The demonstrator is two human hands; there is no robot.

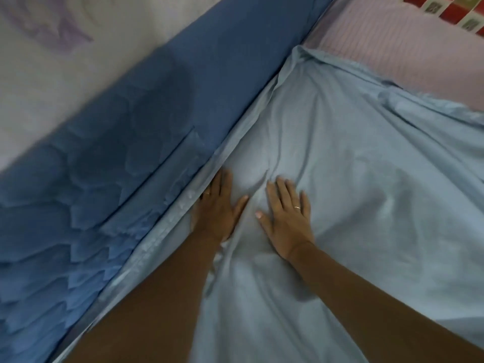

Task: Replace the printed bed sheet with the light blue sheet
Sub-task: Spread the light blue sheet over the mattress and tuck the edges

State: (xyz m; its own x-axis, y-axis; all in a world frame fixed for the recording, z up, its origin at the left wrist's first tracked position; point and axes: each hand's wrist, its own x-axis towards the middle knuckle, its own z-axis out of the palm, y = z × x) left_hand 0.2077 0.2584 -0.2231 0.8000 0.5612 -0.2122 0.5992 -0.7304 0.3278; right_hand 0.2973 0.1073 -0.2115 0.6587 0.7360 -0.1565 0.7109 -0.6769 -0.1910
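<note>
The light blue sheet [366, 179] lies spread over the bed, creased, with folds running up from between the two hands toward the far corner. The left grip [217, 205], a bare hand, lies flat and open on the sheet at its left edge, fingers straight and pointing away. Its outer fingers sit right at the seam where the sheet meets a dark blue quilted panel [157, 113], partly hidden by the sheet's hem, and one of them wears a ring. The right grip [285, 213] also lies flat and wide on the sheet just beside the left, palm down, fingers spread and holding nothing, with a ring on one finger. A ridge of bunched cloth stands between the two thumbs. Beyond the sheet's far edge a pink striped cloth [392, 48] shows uncovered, and a red patterned cloth [445, 9] shows in the top right corner. Left of the panel is a pale surface with a lilac print [52, 35], blurred.
</note>
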